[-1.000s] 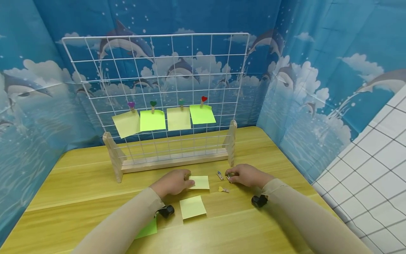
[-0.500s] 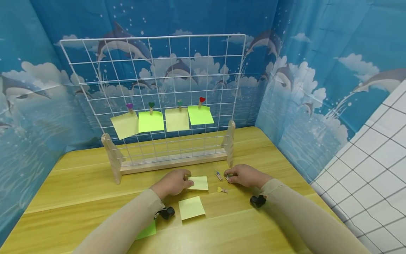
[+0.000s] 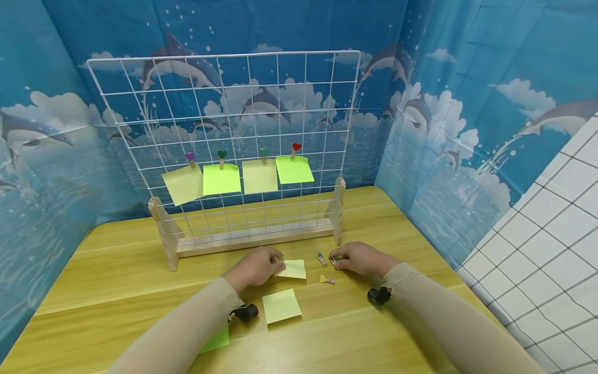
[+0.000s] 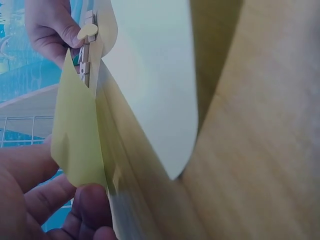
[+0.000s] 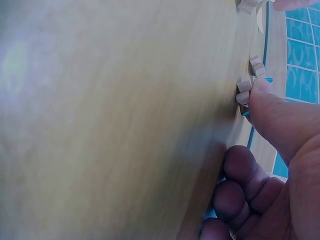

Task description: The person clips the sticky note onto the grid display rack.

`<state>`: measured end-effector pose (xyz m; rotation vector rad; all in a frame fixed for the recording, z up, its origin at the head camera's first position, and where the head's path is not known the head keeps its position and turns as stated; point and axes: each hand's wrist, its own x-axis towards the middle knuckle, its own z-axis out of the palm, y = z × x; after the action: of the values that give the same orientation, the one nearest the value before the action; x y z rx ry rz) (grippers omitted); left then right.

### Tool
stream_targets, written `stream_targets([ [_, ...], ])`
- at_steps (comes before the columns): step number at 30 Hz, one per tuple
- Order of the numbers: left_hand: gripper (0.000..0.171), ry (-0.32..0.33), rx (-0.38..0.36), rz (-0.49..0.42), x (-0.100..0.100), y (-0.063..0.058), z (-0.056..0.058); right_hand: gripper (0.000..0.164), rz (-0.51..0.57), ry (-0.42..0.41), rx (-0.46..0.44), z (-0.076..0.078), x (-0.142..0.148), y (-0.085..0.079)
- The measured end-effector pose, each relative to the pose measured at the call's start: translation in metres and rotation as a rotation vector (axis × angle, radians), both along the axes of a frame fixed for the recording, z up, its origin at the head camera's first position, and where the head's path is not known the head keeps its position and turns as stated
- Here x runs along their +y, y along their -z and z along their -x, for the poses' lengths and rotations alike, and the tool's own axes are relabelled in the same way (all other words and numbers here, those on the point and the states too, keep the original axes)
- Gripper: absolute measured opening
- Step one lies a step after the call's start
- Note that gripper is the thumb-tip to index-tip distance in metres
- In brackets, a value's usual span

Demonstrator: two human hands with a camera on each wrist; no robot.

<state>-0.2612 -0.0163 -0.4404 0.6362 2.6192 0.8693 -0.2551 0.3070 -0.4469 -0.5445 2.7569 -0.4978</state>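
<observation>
My left hand (image 3: pixel 256 266) pinches the left edge of a pale yellow sticky note (image 3: pixel 295 269), which looks bent and tilted in the left wrist view. On the right, my right hand (image 3: pixel 363 258) has thumb and fingers on a small wooden clothespin (image 3: pixel 334 263) lying low over the table. The right wrist view shows that clothespin (image 5: pixel 243 92) at the thumb tip, with a teal-green bit on it. Just left of it lies a clothespin with a blue top (image 3: pixel 322 258), and nearer me one with a yellow heart (image 3: pixel 327 279).
A white wire grid (image 3: pixel 275 120) stands in a wooden base (image 3: pixel 257 238). Several notes hang on it from heart clothespins, including a bright green note (image 3: pixel 221 179). Another yellow note (image 3: pixel 282 306) lies in front; a green note (image 3: pixel 217 340) is partly under the left forearm.
The note at my left hand has tilted slightly, its left edge rising with the fingers. The right hand stays at the clothespin. The head view has shifted a little.
</observation>
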Motion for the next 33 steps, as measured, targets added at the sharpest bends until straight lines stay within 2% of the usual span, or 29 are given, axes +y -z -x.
stream_targets([
  [9, 0.030, 0.022, 0.012, -0.008, 0.0010, -0.0007, -0.0014, 0.031, -0.003, -0.010, 0.004, 0.0005, -0.0005, 0.0003],
  [19, 0.025, 0.007, 0.041, -0.006, 0.0033, 0.0006, -0.0009, 0.033, -0.006, 0.003, 0.007, -0.0007, 0.0002, 0.0005],
  [33, 0.017, -0.030, 0.085, -0.088, 0.0079, -0.0023, -0.0015, 0.033, -0.009, 0.004, 0.010, -0.0025, -0.0001, -0.0007],
])
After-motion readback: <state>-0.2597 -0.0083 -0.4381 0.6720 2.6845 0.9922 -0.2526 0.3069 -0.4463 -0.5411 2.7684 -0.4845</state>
